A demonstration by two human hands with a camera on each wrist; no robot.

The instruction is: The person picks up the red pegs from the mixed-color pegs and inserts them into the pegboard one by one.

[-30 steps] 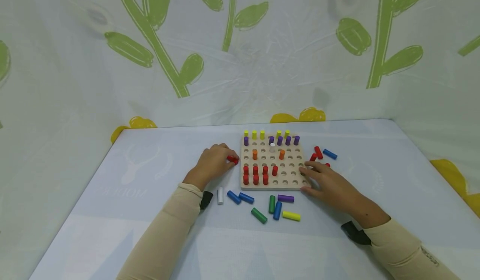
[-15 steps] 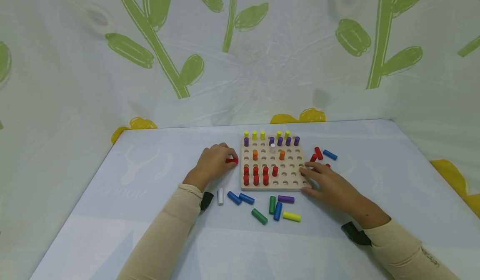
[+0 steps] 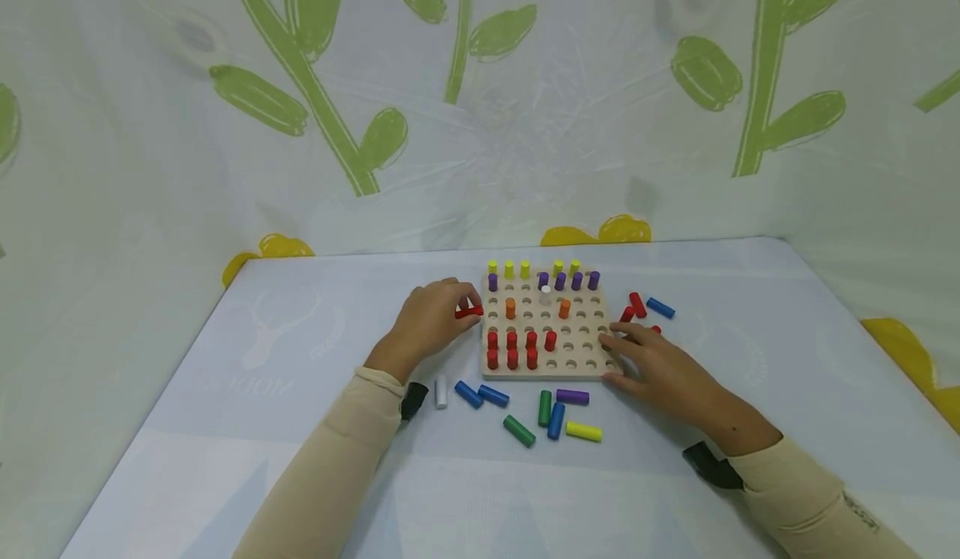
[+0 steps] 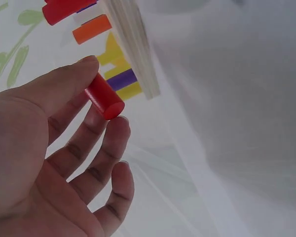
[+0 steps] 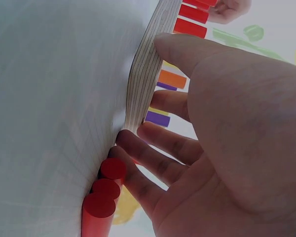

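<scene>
So in the left hand [image 3: 431, 317] we've got a red peg [image 4: 106, 98] pinched between thumb and fingertips, tilted, with one end poking out past the pads. The other fingers of that hand are loosely bent. The peg sits just beside the left edge of the board [image 3: 555, 376]; we can't tell if they're touching.

Over at the right hand [image 3: 660, 371], the fingers are spread fairly wide, with no peg between them. The thumb touches the board's near edge and the fingertips rest around its right corner.

Between the two sets of fingers we see pegs standing in the board: seven reds [image 3: 512, 359] closest to us, then two oranges [image 3: 564, 309], a single white [image 3: 545, 295], five purples [image 3: 560, 282] and five yellows [image 3: 509, 270] at the far side.

Nearer to us than the left fingers there's a loose white peg [image 3: 441, 392], with two blue pegs [image 3: 468, 395] next to it. Further right, short of the right thumb, lie two green pegs [image 3: 519, 431], a purple peg [image 3: 572, 397], another blue and a yellow peg [image 3: 583, 431]. Just past the right fingertips we spot some loose reds [image 3: 637, 305], plus one more blue [image 3: 661, 307].
</scene>
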